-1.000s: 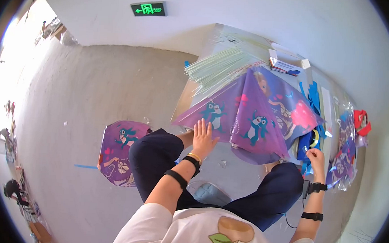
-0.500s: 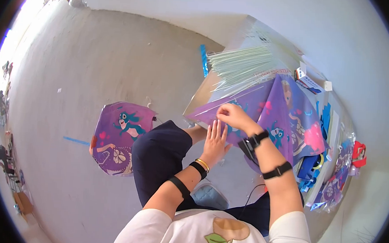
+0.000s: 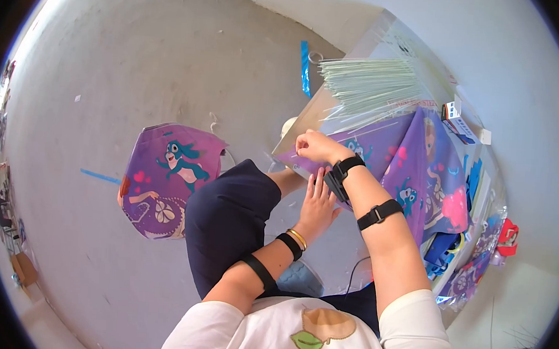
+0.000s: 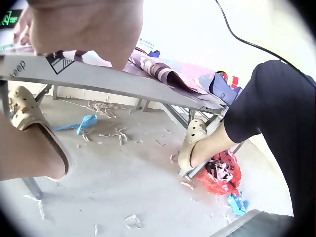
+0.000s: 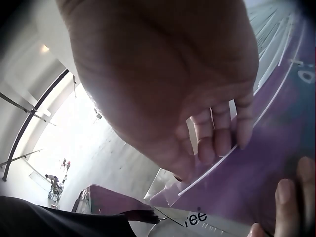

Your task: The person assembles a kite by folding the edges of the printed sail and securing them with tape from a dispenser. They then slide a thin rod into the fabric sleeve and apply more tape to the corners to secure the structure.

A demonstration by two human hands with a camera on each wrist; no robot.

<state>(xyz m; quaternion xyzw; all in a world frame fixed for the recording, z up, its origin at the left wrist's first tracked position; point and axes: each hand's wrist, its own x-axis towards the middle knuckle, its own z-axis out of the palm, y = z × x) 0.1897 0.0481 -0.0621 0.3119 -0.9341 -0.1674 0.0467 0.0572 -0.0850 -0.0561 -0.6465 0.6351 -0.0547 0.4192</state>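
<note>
A purple printed sheet [image 3: 394,175] with cartoon figures lies over the near side of a low table [image 4: 123,86]. My left hand [image 3: 317,205] rests at the sheet's near edge, its fingers extended. Just beyond it, my right hand [image 3: 319,147] is bent over the sheet's left corner. In the right wrist view a thin white rod [image 5: 217,170] runs along the sheet's edge beneath the right fingers [image 5: 222,140]. A small clear strip [image 5: 172,191] shows at the corner, pinched by the right thumb and fingertip, which the palm partly hides.
Many thin pale rods [image 3: 374,84] lie in a bundle beyond the sheet. A small box [image 3: 460,125] stands at the table's far right. Another purple printed piece [image 3: 170,180] is at the left, beside the knee. Below the table is a red bag [image 4: 219,173] among floor scraps.
My right hand has crossed from the table's right side to the sheet's left corner, carrying a small whitish piece. The left hand stays at the near edge as the head view turns left.
</note>
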